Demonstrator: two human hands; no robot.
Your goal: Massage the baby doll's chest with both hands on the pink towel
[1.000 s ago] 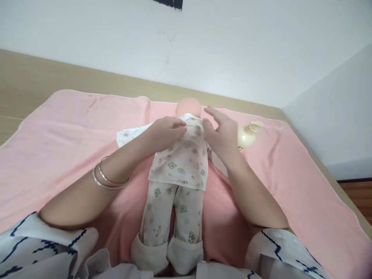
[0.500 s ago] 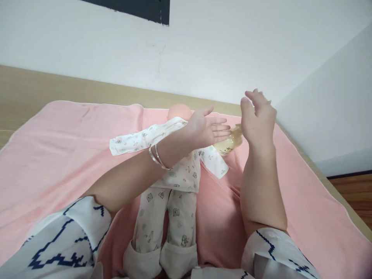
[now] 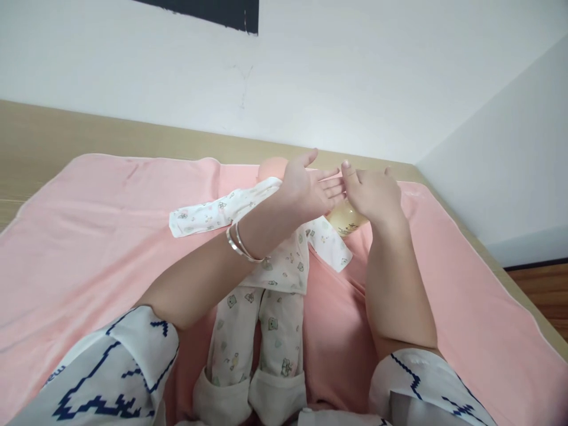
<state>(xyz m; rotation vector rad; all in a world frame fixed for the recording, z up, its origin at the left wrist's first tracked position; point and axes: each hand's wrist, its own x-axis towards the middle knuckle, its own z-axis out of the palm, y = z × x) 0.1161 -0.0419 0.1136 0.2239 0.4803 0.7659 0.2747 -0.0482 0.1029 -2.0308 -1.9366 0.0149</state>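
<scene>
Left hand (image 3: 307,190) and right hand (image 3: 375,192) were spread, centre frame.
A low sweep risked knocking the rounded pale-yellow bottle (image 3: 345,219) beside the pink-headed doll in white printed clothes (image 3: 286,266).

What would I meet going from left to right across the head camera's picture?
Small shirt's leftmost sleeve, silver bracelets, left hand, right hand, brown wooden surface at the far right.

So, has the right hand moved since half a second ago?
Yes: against the bottle, the right hand moved left and lower in view, now partly covering it.
</scene>
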